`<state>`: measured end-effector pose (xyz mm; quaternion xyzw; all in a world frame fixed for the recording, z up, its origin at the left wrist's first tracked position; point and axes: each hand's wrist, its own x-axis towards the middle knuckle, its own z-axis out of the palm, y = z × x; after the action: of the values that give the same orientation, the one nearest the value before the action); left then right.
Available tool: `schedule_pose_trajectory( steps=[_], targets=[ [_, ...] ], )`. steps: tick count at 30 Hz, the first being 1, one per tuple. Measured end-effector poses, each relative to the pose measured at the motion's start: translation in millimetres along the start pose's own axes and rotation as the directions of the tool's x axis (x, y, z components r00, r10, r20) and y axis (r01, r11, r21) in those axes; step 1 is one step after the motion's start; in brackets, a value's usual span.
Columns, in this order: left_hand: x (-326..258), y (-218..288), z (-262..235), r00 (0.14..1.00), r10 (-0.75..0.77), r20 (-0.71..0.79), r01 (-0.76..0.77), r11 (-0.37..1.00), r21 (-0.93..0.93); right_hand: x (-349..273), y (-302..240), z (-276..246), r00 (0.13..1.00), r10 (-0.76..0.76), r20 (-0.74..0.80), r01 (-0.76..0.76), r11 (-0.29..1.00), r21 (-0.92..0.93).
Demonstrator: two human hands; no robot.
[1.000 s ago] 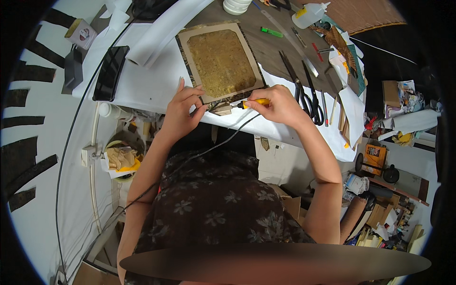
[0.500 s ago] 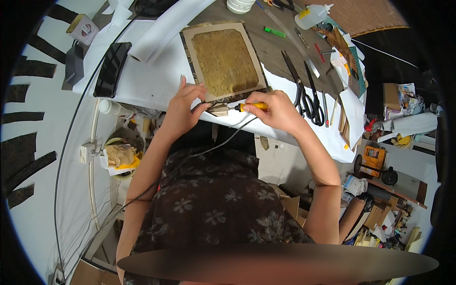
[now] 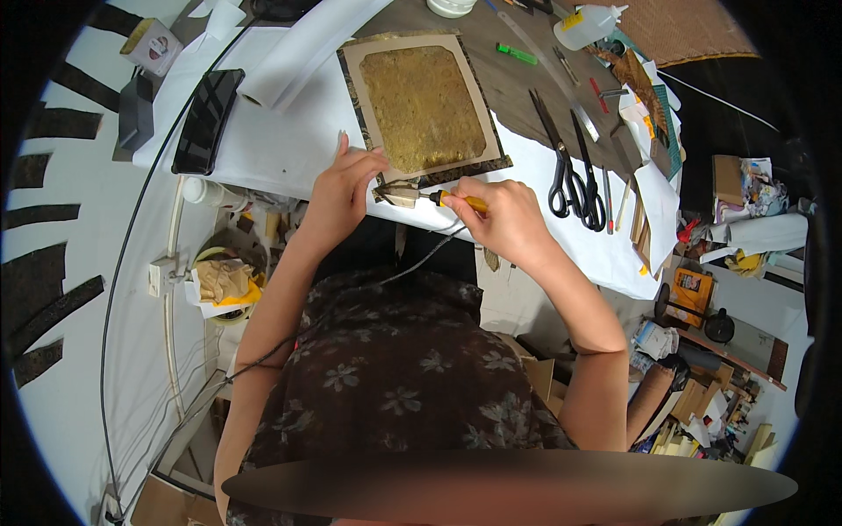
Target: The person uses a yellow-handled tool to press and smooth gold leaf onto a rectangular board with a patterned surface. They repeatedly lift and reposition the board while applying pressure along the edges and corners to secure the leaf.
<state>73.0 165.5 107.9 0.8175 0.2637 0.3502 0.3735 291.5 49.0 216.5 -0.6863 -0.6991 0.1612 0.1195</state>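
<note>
- The right hand (image 3: 509, 219) is closed around a yellow-handled corded tool (image 3: 460, 201), its dark tip pointing left toward a small tan piece (image 3: 396, 192) at the near edge of the counter (image 3: 281, 145)
- The left hand (image 3: 344, 188) is loosely curled, fingers pressing down on that small tan piece – whether it pinches it or only steadies it cannot be told
- The tool's thin grey cord (image 3: 412, 263) trails from the handle down over the counter's edge and across the person's dark flowered top
- Just beyond both hands lies a gold-leafed panel (image 3: 421, 105) with a pale border, flat on a dark patterned backing
- To the right of the panel, two pairs of black-handled scissors (image 3: 574, 175) lie side by side, blades pointing away
- Left of the panel – a roll of white paper (image 3: 303, 48), and beside it a black phone (image 3: 206, 118) lying flat
- Farther back, a green marker (image 3: 516, 53) and a white squeeze bottle (image 3: 586, 24) rest on the brown part of the counter
</note>
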Motion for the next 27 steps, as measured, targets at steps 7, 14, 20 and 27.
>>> schedule_pose_trajectory(
  steps=[7, 14, 20, 27],
  targets=[
    [3.0, 4.0, -4.6, 0.994, -0.108, 0.013, 0.109, 0.982, -0.152, -7.9, -3.0, 7.9, 0.995, 0.053, -0.081, -0.041, 0.989, 0.143],
    [1.5, 4.9, -4.3, 0.983, -0.18, 0.034, 0.183, 0.961, -0.206, -30.6, -25.6, 16.7, 0.992, 0.088, -0.088, -0.074, 0.987, 0.145],
    [2.6, 9.2, -5.3, 0.98, -0.198, 0.016, 0.197, 0.956, -0.215, -20.1, -29.7, 20.3, 0.989, 0.127, -0.079, -0.119, 0.988, 0.103],
    [2.8, 6.7, -1.0, 0.984, -0.181, 0.003, 0.178, 0.964, -0.195, -25.1, -17.7, 12.9, 0.981, 0.161, -0.106, -0.151, 0.984, 0.097]
  ],
)
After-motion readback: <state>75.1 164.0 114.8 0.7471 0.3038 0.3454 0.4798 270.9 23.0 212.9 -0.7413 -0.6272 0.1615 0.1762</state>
